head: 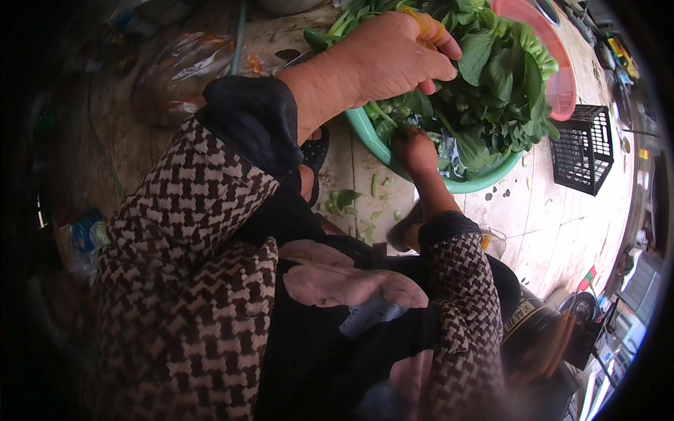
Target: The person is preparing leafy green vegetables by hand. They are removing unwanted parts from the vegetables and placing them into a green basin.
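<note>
My left hand (389, 58), with yellow bands around its fingers, hovers over or touches leafy greens (476, 63) heaped in a round green plastic basin (368, 134). Its fingers are bent, and whether they grip a leaf cannot be told. Nearer to me, my right hand (417, 151) reaches over the basin's near rim. The fingers of that hand are hidden among wet leaves, so its grip does not show. Water glints in the basin beside it.
A pink plastic basin (562, 68) lies behind the greens, with a black plastic crate (583, 150) to its right. Cut stem pieces (374, 185) are scattered on the tiled floor (532, 194) between my feet. A clear plastic bag (181, 73) sits at upper left.
</note>
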The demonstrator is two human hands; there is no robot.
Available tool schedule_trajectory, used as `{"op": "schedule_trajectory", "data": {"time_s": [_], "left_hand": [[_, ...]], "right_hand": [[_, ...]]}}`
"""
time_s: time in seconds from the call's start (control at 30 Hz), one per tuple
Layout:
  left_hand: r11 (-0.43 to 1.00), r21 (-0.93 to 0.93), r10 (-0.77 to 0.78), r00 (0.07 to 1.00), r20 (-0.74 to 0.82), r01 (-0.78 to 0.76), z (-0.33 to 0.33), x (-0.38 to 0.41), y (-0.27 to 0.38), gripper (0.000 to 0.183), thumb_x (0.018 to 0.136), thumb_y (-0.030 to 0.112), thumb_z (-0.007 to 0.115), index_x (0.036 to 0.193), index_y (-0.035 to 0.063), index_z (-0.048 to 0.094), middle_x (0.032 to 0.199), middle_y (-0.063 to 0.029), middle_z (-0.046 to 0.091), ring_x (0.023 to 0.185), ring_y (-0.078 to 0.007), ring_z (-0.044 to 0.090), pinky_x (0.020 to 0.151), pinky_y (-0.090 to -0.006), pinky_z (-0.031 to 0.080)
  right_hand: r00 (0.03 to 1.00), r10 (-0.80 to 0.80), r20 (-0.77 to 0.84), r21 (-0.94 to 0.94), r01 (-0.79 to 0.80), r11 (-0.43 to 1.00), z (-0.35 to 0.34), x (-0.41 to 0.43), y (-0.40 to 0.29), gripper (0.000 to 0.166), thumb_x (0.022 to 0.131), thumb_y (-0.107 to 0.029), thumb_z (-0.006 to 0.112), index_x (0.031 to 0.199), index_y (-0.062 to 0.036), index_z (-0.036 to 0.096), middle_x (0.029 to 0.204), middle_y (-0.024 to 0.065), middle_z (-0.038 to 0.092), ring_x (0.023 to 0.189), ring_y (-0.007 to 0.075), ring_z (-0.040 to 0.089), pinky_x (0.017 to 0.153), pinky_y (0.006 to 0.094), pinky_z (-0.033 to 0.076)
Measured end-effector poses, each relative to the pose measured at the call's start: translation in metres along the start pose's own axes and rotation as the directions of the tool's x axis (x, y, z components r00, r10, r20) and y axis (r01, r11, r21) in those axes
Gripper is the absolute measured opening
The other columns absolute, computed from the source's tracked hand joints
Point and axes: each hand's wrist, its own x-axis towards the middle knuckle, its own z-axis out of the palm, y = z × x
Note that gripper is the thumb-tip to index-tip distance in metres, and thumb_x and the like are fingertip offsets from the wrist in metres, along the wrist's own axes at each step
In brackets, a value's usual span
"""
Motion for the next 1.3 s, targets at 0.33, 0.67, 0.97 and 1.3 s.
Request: {"op": "schedule_trajectory", "data": {"time_s": [0.33,0.67,0.97,1.3], "left_hand": [[0.617,0.786,-0.137,0.981,0.137,-0.024,-0.007,0.01,-0.024,0.04,0.08,0.039,0.065,0.085,-0.0009,0.068,0.071,-0.0147,0.064,0.07,-0.0227,0.063,0.067,-0.0343,0.05],[0.908,0.419,0.034,0.999,-0.027,-0.02,0.03,0.026,-0.066,0.043,0.087,0.039,0.053,0.088,-0.0028,0.065,0.08,-0.0174,0.064,0.076,-0.0275,0.063,0.07,-0.0371,0.047],[0.916,-0.239,0.267,0.934,-0.237,-0.322,0.011,0.035,-0.03,0.021,0.088,0.02,0.05,0.086,0.0004,0.058,0.079,-0.0082,0.06,0.058,-0.0166,0.057,0.057,-0.0284,0.048],[0.773,-0.617,-0.024,0.966,-0.259,-0.147,0.003,0.024,0.003,0.027,0.089,0.028,0.055,0.086,0.0013,0.059,0.08,-0.0097,0.061,0.048,-0.0137,0.049,0.046,-0.0281,0.042]], "right_hand": [[1.0,-0.001,0.011,0.308,-0.003,0.951,-0.049,-0.02,-0.005,0.024,0.081,-0.021,0.062,0.098,-0.0053,0.069,0.084,0.0161,0.069,0.079,0.0289,0.067,0.075,0.0362,0.051],[0.96,-0.044,-0.277,0.6,0.208,0.772,-0.127,-0.046,-0.069,0.03,0.083,-0.016,0.069,0.107,0.0008,0.065,0.091,0.0096,0.07,0.079,0.0116,0.064,0.074,0.0257,0.051],[0.999,-0.013,-0.044,0.689,0.04,0.723,-0.114,-0.014,-0.005,0.031,0.087,-0.017,0.067,0.112,0.0014,0.064,0.096,0.0047,0.067,0.089,0.0107,0.06,0.081,0.0252,0.048],[0.99,0.14,0.001,-0.293,-0.133,0.947,-0.032,-0.001,0.044,0.036,0.079,-0.036,0.063,0.106,-0.0125,0.064,0.12,0.0203,0.054,0.111,0.0373,0.052,0.089,0.0466,0.047]]}}
